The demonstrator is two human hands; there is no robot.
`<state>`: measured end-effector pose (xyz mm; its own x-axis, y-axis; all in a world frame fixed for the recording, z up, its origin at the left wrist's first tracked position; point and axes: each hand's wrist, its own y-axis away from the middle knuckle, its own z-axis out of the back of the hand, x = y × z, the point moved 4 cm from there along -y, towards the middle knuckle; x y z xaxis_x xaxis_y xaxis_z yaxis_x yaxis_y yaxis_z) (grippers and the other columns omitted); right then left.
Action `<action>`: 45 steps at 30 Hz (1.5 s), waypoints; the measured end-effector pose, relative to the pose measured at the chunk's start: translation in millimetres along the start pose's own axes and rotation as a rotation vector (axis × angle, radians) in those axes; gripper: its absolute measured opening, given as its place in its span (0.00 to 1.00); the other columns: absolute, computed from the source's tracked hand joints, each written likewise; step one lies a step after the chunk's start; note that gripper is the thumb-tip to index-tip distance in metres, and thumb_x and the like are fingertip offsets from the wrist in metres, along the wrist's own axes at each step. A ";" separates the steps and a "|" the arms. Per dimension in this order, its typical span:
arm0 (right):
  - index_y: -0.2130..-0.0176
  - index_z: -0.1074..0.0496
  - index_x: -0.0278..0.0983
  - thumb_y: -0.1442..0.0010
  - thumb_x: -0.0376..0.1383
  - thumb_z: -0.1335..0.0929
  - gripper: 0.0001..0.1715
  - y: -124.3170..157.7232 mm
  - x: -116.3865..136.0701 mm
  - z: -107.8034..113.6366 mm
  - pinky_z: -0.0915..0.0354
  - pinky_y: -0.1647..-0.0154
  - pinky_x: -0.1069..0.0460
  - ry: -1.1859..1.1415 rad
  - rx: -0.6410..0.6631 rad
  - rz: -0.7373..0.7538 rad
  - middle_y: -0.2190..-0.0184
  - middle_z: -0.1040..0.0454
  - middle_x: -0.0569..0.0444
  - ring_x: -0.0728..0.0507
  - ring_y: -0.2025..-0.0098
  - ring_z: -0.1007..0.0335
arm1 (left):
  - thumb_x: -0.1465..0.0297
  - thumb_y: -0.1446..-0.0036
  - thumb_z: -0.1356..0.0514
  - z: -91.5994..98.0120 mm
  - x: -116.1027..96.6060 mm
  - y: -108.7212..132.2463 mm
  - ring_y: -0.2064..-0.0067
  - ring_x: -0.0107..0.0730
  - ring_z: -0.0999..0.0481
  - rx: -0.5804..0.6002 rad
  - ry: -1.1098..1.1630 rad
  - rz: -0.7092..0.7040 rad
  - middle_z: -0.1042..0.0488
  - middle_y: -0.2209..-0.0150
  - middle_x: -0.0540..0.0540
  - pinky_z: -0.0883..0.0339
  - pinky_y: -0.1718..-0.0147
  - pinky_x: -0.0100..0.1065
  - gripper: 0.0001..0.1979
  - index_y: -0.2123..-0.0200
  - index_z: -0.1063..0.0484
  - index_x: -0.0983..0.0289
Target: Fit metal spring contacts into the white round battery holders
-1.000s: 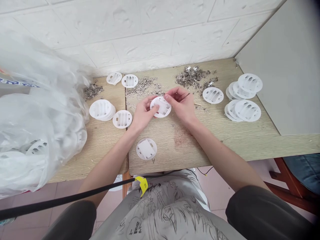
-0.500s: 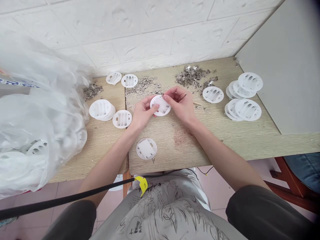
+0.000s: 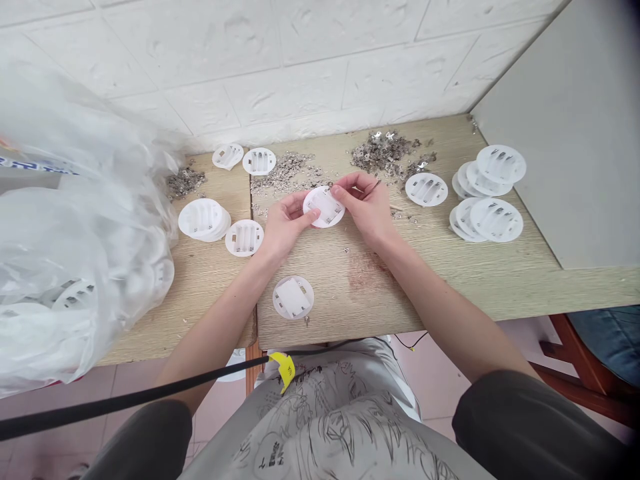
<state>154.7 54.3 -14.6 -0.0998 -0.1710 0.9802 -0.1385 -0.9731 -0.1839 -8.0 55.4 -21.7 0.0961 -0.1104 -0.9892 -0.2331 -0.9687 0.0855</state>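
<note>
A white round battery holder (image 3: 327,212), its flat back turned up and metal contacts showing at its slots, is held tilted above the table. My left hand (image 3: 289,223) grips its left side, thumb on top and fingers beneath. At the upper right rim my right hand (image 3: 364,203) is closed, thumb against the forefinger; a tiny metal piece shows at the rim beside the thumb. A thin dark tip pokes out behind the right fingers, too small to name. Another battery holder (image 3: 293,297) lies back up on the table near me, a small metal contact (image 3: 307,321) beside it.
Loose metal contacts are heaped (image 3: 383,155) at the back, with smaller pieces (image 3: 290,172) left of them. Battery holders lie stacked at right (image 3: 496,220) and left (image 3: 201,219). A bulging clear plastic bag (image 3: 85,267) covers the left end. A grey panel (image 3: 575,153) stands at right.
Both hands and the battery holder have shifted slightly right and up, and the holder has turned a little. The right thumb now sits further off its face, nearer the rim.
</note>
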 end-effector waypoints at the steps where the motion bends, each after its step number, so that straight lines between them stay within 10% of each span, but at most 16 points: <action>1: 0.68 0.29 0.40 0.46 0.50 0.27 0.18 0.2 0.2 -0.1 0.29 0.66 0.47 -0.005 -0.001 -0.002 0.68 0.26 0.52 0.44 0.66 0.30 | 0.65 0.55 0.29 0.1 -0.2 0.1 0.54 0.43 0.20 0.001 0.003 0.003 0.21 0.52 0.61 0.22 0.61 0.39 0.23 0.54 0.25 0.64; 23: 0.67 0.29 0.41 0.49 0.54 0.26 0.22 1.6 -1.9 -8.5 0.28 0.68 0.47 -0.040 0.181 -0.033 0.69 0.27 0.53 0.44 0.66 0.30 | 0.60 0.47 0.33 -0.1 -1.4 0.0 0.74 0.28 0.26 -0.001 -0.162 -0.020 0.22 0.69 0.55 0.35 0.81 0.27 0.15 0.59 0.24 0.62; 45: 0.67 0.29 0.41 0.47 0.52 0.26 0.19 3.5 -1.1 -11.1 0.31 0.69 0.47 -0.005 0.168 -0.013 0.70 0.28 0.54 0.45 0.69 0.31 | 0.69 0.44 0.38 -2.5 -4.1 0.8 0.71 0.31 0.24 0.028 -0.146 -0.023 0.23 0.72 0.53 0.28 0.71 0.33 0.07 0.62 0.23 0.63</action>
<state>143.4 52.8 -17.1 -0.0941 -0.1582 0.9829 0.0272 -0.9873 -0.1563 -6.2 54.5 -17.3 -0.0396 -0.0525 -0.9978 -0.2596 -0.9638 0.0610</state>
